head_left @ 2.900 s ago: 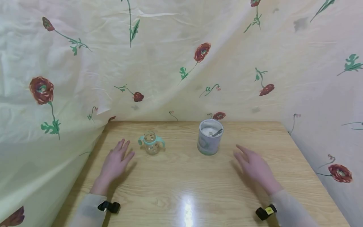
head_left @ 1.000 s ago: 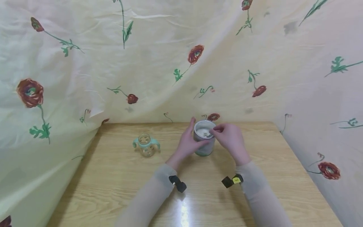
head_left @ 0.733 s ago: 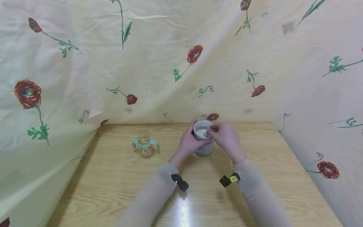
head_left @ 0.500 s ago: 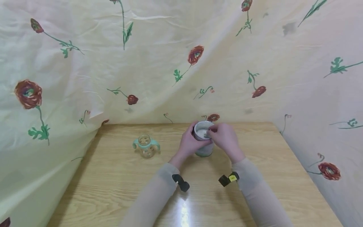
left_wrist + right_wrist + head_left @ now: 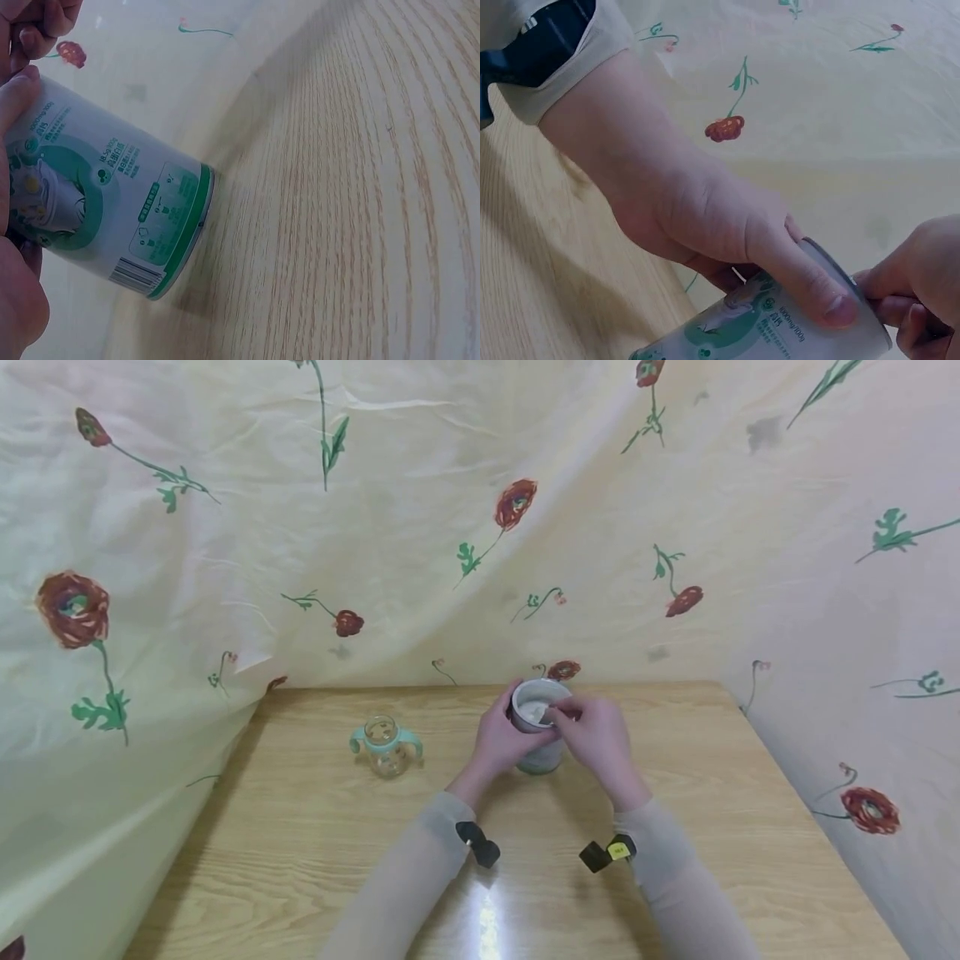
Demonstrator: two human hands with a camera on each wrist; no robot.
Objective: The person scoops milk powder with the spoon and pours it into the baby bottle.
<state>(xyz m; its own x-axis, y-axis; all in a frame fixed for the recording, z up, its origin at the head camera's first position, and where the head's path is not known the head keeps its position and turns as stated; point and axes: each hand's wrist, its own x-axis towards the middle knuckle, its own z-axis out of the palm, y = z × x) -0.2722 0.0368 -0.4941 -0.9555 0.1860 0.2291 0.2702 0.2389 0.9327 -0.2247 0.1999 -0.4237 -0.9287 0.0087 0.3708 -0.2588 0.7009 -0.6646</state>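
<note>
An opened milk powder tin (image 5: 540,762) stands at the back of the table with white powder (image 5: 534,712) inside. My left hand (image 5: 501,742) grips the tin's near-left side, its thumb across the front below the rim. In the left wrist view the tin's green-and-white label (image 5: 112,176) shows a barcode. My right hand (image 5: 602,737) reaches over the right rim with thumb and fingers pinched together inside the mouth. They hold a small scoop, now almost wholly hidden by the fingers. A clear baby bottle (image 5: 387,758) without a lid, with mint handles, stands to the left.
The wooden table (image 5: 315,860) carries the tin and the bottle. A floral cloth (image 5: 405,527) hangs behind it and along both sides. Black wrist cameras (image 5: 477,843) are strapped over both sleeves. A bright reflection lies at the table's front.
From resting apart over the table, both hands have come to the tin. The left took hold of its side, the right of the scoop inside. Lately the right hand has shifted slightly down.
</note>
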